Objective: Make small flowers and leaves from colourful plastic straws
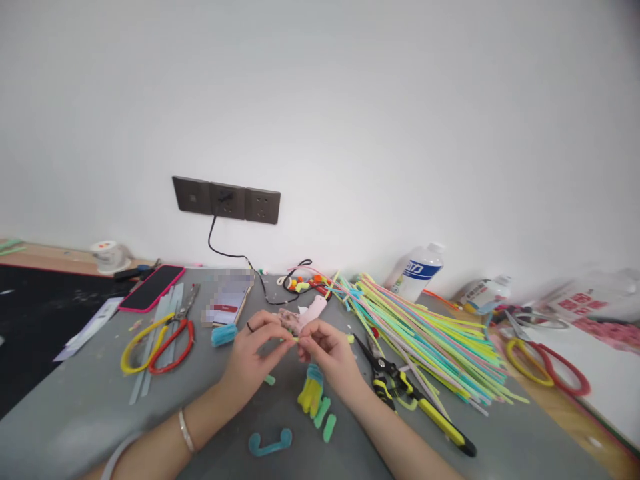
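My left hand (263, 343) and my right hand (323, 347) meet at the middle of the grey table, fingertips pinched close together. Between them runs a thin yellow-green pipe cleaner (295, 339), mostly hidden by the fingers. A pink object (314, 311) with a stained end lies just behind my hands; its kind is partly hidden. Below my right hand sits a bundle of bent yellow and blue pipe cleaner (311, 392), beside short green pieces (329, 428). Nearer to me lies a blue pipe cleaner piece (270, 445) with curled ends. A blue bundle (224, 335) is left of my left hand.
Right of my hands are black-yellow pliers (393, 377) and a large pile of colored pipe cleaners (425, 333). A white bottle (416, 272) stands behind. On the left are red-and-yellow-handled cutters (170, 340), a pink-edged phone (153, 288) and another phone-like device (230, 299). Scissors (550, 367) lie far right.
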`<state>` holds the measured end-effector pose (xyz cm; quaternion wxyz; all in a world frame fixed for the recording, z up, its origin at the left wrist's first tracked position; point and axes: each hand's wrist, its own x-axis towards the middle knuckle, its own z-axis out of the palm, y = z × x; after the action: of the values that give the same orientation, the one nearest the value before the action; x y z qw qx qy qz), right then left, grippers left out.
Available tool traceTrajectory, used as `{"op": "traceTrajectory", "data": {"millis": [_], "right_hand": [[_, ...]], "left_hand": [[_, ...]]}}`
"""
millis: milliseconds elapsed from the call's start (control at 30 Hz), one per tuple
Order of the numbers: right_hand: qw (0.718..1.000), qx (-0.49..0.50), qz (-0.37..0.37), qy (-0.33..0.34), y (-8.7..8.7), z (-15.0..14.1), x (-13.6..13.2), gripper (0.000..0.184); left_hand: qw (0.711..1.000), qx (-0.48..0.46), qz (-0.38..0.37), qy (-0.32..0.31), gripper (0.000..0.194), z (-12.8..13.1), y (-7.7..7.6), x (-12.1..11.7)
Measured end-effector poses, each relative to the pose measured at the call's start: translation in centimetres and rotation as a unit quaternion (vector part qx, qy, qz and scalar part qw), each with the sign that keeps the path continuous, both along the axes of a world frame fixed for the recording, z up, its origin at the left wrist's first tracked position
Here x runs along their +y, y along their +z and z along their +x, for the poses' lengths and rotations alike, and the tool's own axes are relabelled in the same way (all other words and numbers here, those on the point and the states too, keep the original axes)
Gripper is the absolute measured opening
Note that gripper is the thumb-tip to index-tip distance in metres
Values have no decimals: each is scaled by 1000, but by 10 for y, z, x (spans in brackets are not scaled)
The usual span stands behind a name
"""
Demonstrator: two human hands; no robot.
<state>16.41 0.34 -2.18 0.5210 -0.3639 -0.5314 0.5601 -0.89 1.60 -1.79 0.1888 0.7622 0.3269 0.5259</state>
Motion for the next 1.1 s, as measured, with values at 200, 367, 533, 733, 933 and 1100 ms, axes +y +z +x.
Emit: {"op": "traceTrajectory", "data": {"millis": [200, 367, 533, 733, 933, 1100], "right_hand": [[980, -149, 114, -68, 1, 5, -8, 15], [945, -232, 200, -117, 6, 7, -9, 10], [937, -245, 232, -91, 7, 9, -12, 11], [938, -246, 238, -61, 6, 9, -16, 11], [946, -224, 231, -47, 10, 9, -16, 13], [952, -208, 220, -44, 9, 9, -15, 12]], "left_hand": [[1000, 10, 14, -20, 15, -3, 0, 2], [997, 21, -53, -46, 16, -5, 3, 1], [968, 29, -223, -114, 18, -6, 4, 1], [918, 15, -359, -170, 18, -6, 2, 5], [885, 19, -415, -209, 28, -8, 8, 6], [874, 29, -418, -246, 27, -11, 12, 7]]}}
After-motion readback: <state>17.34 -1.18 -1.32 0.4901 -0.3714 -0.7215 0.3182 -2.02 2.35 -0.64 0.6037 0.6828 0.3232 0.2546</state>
